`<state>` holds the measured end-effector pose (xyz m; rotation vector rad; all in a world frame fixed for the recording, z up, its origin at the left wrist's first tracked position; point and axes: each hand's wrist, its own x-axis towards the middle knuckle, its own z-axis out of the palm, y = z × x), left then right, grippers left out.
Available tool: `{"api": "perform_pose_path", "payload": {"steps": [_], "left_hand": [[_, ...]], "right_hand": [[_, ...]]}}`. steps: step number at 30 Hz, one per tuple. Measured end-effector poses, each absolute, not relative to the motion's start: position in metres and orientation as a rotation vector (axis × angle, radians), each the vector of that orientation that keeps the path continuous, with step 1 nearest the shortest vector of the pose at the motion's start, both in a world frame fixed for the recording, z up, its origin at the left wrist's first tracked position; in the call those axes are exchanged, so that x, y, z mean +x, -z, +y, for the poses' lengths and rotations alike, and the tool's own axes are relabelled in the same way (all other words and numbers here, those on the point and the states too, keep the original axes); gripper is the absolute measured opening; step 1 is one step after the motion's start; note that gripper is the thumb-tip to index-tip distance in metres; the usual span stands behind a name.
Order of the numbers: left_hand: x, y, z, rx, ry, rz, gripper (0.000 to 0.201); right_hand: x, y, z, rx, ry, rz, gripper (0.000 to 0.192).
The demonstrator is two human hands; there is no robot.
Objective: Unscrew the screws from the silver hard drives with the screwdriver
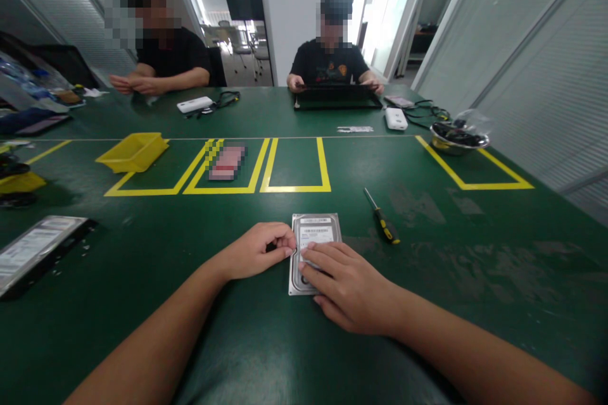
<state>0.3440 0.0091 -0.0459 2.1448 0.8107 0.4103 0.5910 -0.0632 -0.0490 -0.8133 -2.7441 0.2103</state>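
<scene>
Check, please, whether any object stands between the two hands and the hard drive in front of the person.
Nothing visible does: the right hand lies on top of the hard drive, and the left hand is at its left edge. The screwdriver lies apart, farther right.

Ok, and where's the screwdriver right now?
In the head view, the screwdriver lies on the green table, right of centre, beyond the right hand and to the right of the silver hard drive.
</scene>
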Motion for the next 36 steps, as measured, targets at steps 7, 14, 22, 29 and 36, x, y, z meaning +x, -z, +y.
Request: {"api": "perform_pose_path", "payload": {"steps": [7,14,22,29,36], "left_hand": [[0.3441,0.0482,0.0101,2.175,-0.425,0.798,0.01],[0.3448,0.0474,0.0106,2.157,-0.423,0.799,0.011],[0.3437,0.046,0.0102,2.183,-0.422,0.794,0.012],[0.3441,0.0462,0.01,2.191,-0.42,0.794,0.012],[0.3448,0.048,0.0108,2.213,-0.424,0.81,0.013]], "right_hand": [[0.5912,0.0502,-0.0634,-0.804,-0.193,-2.739,0.046],[0.5911,0.0504,-0.0635,-0.804,-0.185,-2.732,0.046],[0.5912,0.0507,-0.0641,-0.81,-0.194,-2.741,0.046],[0.5917,0.0519,-0.0637,-0.804,-0.172,-2.739,0.046],[0.5918,0.052,-0.0644,-0.803,-0.186,-2.742,0.047]]}}
